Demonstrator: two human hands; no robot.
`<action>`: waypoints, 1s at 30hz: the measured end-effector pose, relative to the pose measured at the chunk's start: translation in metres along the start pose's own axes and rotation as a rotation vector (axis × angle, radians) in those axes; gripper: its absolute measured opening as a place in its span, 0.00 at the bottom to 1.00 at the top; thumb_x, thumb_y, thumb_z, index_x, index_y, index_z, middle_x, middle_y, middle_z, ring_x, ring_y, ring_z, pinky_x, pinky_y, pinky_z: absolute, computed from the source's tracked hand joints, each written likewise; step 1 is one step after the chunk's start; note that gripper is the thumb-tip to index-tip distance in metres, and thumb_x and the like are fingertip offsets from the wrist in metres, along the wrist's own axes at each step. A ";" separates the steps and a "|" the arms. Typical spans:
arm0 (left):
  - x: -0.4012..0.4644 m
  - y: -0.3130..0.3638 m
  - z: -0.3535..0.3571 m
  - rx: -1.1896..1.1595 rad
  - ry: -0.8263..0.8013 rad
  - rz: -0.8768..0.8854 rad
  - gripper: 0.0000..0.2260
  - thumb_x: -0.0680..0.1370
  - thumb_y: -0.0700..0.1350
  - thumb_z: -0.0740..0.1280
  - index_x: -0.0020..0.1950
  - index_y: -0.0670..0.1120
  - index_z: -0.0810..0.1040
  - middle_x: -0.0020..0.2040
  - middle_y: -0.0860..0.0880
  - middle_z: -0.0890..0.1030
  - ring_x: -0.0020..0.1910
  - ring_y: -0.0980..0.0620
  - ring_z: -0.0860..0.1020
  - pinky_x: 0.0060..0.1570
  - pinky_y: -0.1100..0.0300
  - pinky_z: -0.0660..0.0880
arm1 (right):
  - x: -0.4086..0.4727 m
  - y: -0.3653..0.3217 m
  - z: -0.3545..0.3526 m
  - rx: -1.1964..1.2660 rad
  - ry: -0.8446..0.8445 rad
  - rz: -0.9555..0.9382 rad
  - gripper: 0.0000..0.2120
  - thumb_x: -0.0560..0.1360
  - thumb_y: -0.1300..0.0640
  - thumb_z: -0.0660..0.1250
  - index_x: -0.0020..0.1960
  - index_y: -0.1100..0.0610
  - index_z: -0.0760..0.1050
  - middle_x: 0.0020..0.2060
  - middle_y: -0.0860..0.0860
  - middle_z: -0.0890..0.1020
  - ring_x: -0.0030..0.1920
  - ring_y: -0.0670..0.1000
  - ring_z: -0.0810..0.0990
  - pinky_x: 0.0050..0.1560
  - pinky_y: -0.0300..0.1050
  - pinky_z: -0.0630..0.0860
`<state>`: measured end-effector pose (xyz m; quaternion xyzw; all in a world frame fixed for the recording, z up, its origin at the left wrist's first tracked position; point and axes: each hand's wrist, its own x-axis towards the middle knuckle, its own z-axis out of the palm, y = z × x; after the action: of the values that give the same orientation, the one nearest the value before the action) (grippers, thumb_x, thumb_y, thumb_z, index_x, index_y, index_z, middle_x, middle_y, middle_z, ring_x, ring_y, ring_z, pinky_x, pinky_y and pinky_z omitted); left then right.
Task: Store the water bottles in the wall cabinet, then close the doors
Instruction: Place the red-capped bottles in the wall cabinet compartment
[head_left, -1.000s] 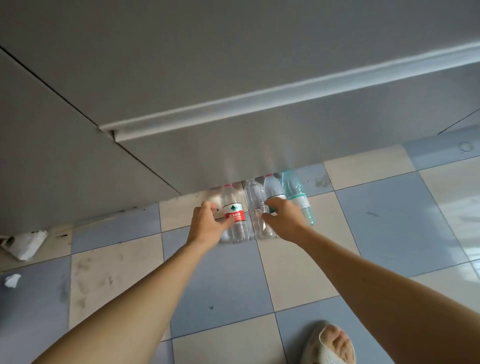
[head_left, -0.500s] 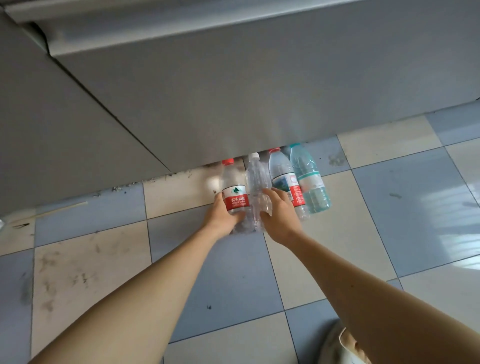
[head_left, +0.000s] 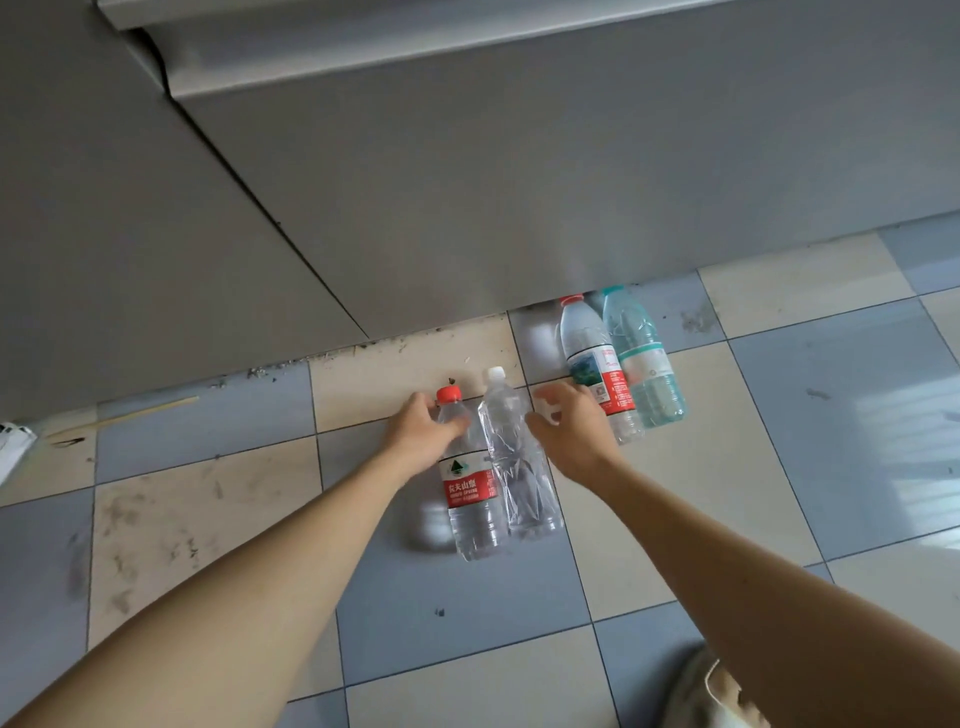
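Two water bottles stand on the tiled floor close in front of me. My left hand (head_left: 421, 431) grips the red-capped, red-labelled bottle (head_left: 470, 493) around its shoulder. Touching it on the right is a clear, crumpled bottle with a white cap (head_left: 511, 457). My right hand (head_left: 569, 428) is beside that bottle with loosely curled fingers; its thumb tip reaches the bottle's side and the fingers are not wrapped round it. Two more bottles stand further back under the grey cabinet (head_left: 467, 182): a red-capped one (head_left: 592, 358) and a teal one (head_left: 644, 358).
The grey cabinet front overhangs the floor and hides the tops of the back bottles. Crumbs and dirt lie along its base. A white object (head_left: 13, 447) lies at the far left edge. My beige clothing (head_left: 711, 691) shows at the bottom right.
The red-capped and clear bottles have come away from the cabinet toward me, apart from the other two. My right hand has loosened from the clear bottle.
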<state>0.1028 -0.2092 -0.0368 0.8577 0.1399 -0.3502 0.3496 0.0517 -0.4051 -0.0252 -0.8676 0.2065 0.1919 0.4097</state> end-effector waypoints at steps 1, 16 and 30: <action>0.005 0.003 0.002 -0.028 0.053 0.004 0.21 0.76 0.56 0.72 0.63 0.46 0.74 0.57 0.47 0.80 0.55 0.46 0.78 0.54 0.53 0.75 | 0.009 -0.004 -0.001 0.004 -0.004 -0.002 0.22 0.79 0.55 0.69 0.71 0.58 0.73 0.65 0.57 0.76 0.61 0.56 0.78 0.64 0.48 0.74; 0.025 -0.011 0.007 -0.407 0.135 0.059 0.07 0.80 0.42 0.70 0.56 0.50 0.78 0.53 0.49 0.81 0.51 0.50 0.78 0.48 0.60 0.74 | 0.061 -0.023 0.039 0.356 -0.190 0.090 0.29 0.73 0.58 0.76 0.72 0.58 0.72 0.48 0.53 0.83 0.45 0.49 0.82 0.46 0.39 0.79; -0.041 0.025 -0.067 -0.272 0.213 0.524 0.16 0.73 0.35 0.75 0.52 0.54 0.79 0.49 0.57 0.83 0.50 0.62 0.80 0.53 0.71 0.74 | 0.004 -0.084 -0.044 0.121 0.042 -0.423 0.19 0.62 0.57 0.84 0.47 0.50 0.78 0.40 0.45 0.80 0.40 0.44 0.78 0.43 0.32 0.76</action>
<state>0.1195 -0.1803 0.0392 0.8417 -0.0048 -0.1346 0.5229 0.1054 -0.3923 0.0517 -0.8693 0.0395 0.0707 0.4875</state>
